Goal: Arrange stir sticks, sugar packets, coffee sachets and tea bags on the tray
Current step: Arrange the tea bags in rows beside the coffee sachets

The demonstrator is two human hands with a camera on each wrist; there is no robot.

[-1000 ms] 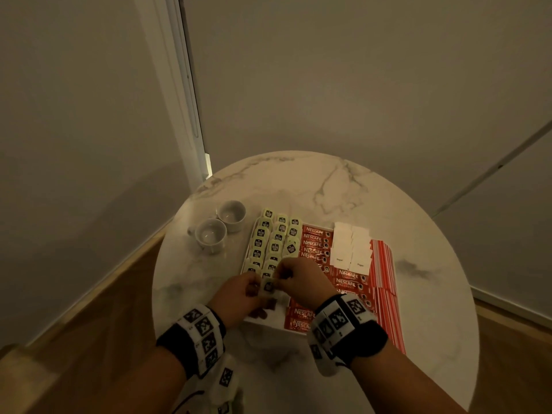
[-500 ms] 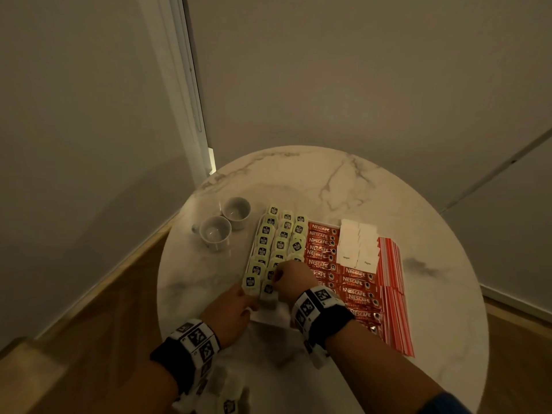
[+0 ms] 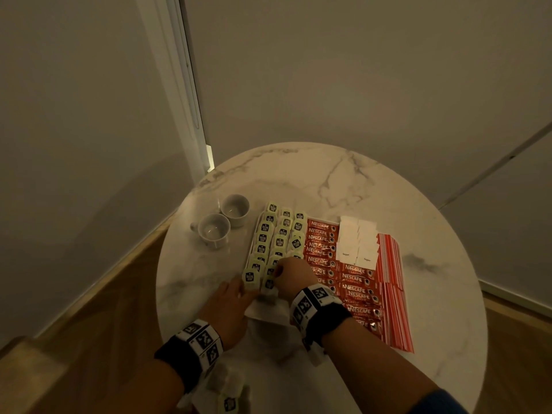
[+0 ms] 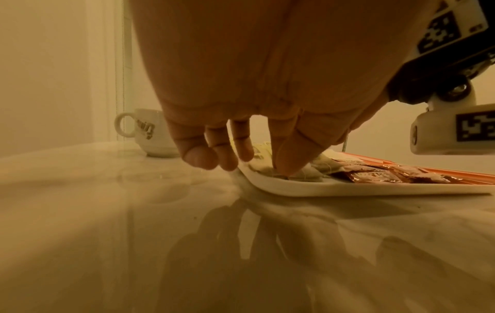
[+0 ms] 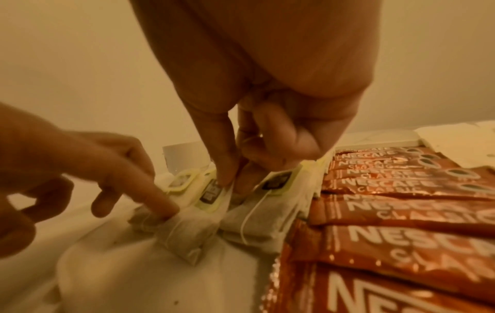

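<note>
Right hand (image 5: 267, 135) grip pinches a tea bag (image 5: 187, 230); left hand (image 5: 88, 169) fingers straight, pressing it.

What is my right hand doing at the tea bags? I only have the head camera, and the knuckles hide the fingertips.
Observer: The right hand pinches the top edge of one tea bag, beside its tag, between thumb and forefinger.
Operator: And the left?
Observer: The left hand presses one straight forefinger down at that bag's left side, in the near corner of the tray; its other fingers hang outside the rim.
Operator: Is the bag lifted?
Observer: Only its top; the lower end lies on the tray.
</note>
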